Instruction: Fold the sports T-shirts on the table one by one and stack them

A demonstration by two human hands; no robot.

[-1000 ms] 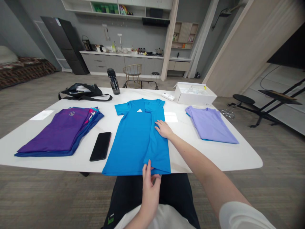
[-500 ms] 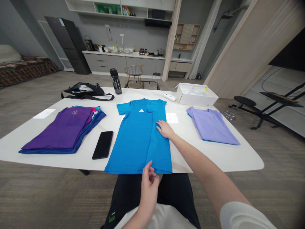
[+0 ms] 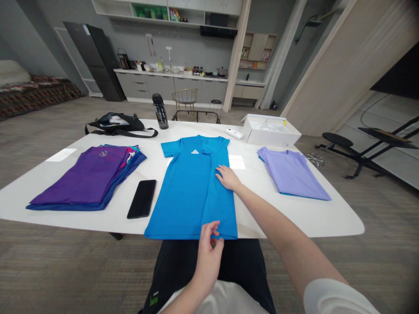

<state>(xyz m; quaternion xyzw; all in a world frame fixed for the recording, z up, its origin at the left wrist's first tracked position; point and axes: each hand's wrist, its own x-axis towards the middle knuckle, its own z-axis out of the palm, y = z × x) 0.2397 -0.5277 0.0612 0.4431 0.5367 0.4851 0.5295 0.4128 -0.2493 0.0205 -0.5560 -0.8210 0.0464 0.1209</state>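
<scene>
Steadying our shirt [image 3: 183, 192] at the near tabletop [image 3: 327, 218] edge!
Right hand [image 3: 227, 177] splayed, likely pinning the fold [image 3: 216, 203]; left hand [image 3: 210, 240] half-curled, seemingly empty.

Soft, even light; bright glare patches on tabletop [image 3: 310, 218]

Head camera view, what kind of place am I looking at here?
Probably an open-plan kitchen and dining area, judging by the tall dark fridge, the grey cabinets along the back wall and the white table in front.
</scene>
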